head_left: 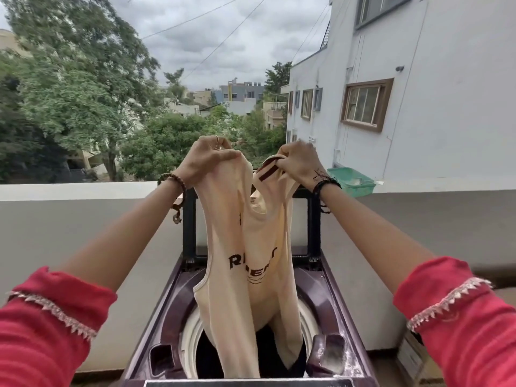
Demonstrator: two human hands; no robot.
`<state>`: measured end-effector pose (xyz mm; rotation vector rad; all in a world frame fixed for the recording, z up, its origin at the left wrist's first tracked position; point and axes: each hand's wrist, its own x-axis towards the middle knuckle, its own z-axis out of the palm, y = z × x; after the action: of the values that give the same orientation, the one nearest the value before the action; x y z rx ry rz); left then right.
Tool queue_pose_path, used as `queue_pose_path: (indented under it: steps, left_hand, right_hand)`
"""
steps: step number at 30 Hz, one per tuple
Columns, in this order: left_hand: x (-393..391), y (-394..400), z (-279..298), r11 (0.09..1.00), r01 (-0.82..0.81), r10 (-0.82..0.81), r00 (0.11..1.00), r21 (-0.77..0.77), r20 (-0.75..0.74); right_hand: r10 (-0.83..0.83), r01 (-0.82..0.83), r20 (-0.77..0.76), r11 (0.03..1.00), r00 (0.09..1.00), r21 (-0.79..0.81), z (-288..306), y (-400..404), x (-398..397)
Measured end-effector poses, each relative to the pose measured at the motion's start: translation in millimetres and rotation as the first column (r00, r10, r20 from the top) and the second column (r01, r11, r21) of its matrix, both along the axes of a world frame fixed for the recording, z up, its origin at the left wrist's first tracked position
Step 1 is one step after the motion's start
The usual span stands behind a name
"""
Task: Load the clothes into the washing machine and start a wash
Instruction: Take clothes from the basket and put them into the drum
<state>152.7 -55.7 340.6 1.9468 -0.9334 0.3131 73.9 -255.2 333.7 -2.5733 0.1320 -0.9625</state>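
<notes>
Outdoor terrace, top-load washing machine (173,308) standing against the parapet wall (83,219), lid (190,219) raised upright at the back.

Person is holding a cream sleeveless top (245,275) up above the machine w/ both arms stretched fwd. Left hand (205,160) is pinching one shoulder strap, fingers curled tight on the fabric; ring on one finger, bead bracelet at the wrist. Right hand (298,163) is gripping the other strap, the one w/ dark stripe trim, fingers curled round it; black threads at that wrist. Both grips closed on the garment, nothing else in either hand.

Top is hanging straight down from the hands, dark lettering on the chest, partly folded so can't read it fully. Its lower hem is dipping into the machine's round drum opening (192,344). Dark clothes (268,347) are already lying inside the drum, behind the hem.

Detergent compartment (329,356) at the machine's front right corner is showing whitish powder residue. Green plastic tub (354,182) is sitting on the parapet, right of the machine's lid. Red sleeves w/ silver trim on both forearms.
</notes>
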Motion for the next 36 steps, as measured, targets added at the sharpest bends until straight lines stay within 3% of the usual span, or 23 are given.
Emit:
queue_pose_path:
  steps: [2,3,6,9,14,16,18,20,27,31,36]
  left_hand:
    - [0.4,3.2,-4.5,0.979,0.04,-0.063,0.992,-0.198,-0.112]
    - [1.2,4.1,-8.4,0.976,0.037,-0.067,0.989,-0.215,-0.133]
    - [6.9,1.0,-36.4,0.999,0.001,0.005,0.993,0.053,-0.115]
    - [11.9,-4.4,-88.9,0.951,-0.037,0.08,0.989,0.307,-0.128]
    - [16.2,-8.8,-172.6,0.938,-0.034,0.15,0.937,0.346,-0.315]
    - [19.1,-10.6,-204.3,0.888,0.003,0.189,0.909,0.461,-0.371]
    - [15.0,-10.4,-236.0,0.792,0.118,0.222,0.858,0.599,-0.463]
    - [8.9,-10.1,-262.9,0.698,0.208,0.245,0.829,0.685,-0.502]
    - [-11.5,-24.1,-295.9,0.725,0.284,0.254,0.736,0.627,-0.627]
    - [-23.7,-45.4,-289.3,0.738,0.272,0.214,0.773,0.617,-0.597]
    - [-51.9,-102.8,-281.4,0.818,0.264,0.102,0.808,0.511,-0.58]
  right_hand:
    - [-0.067,0.05,0.166,0.994,0.984,0.102,-3.7,3.4,-0.3]
    - [-0.089,0.061,0.192,0.987,0.977,0.148,-6.8,5.1,0.1]
    - [-0.027,0.037,-0.057,0.982,0.998,0.183,-34.2,10.4,6.1]
    - [-0.011,0.053,-0.329,0.991,0.944,0.12,-83.1,14.4,9.5]
    - [-0.045,0.091,-0.448,0.992,0.893,0.084,-153.6,23.0,12.0]
    - [-0.019,0.07,-0.564,0.995,0.826,0.069,-179.6,24.9,12.6]
    - [0.017,0.033,-0.715,0.998,0.699,0.056,-205.6,25.6,12.0]
    - [0.032,0.038,-0.777,0.997,0.629,0.071,-225.9,24.9,9.2]
    - [0.047,0.07,-0.793,0.991,0.608,0.112,-257.0,26.7,-3.0]
    - [0.028,0.111,-0.761,0.985,0.648,0.131,-263.7,15.1,-15.5]
    - [-0.047,0.215,-0.672,0.962,0.739,0.17,-258.7,-25.4,-51.1]
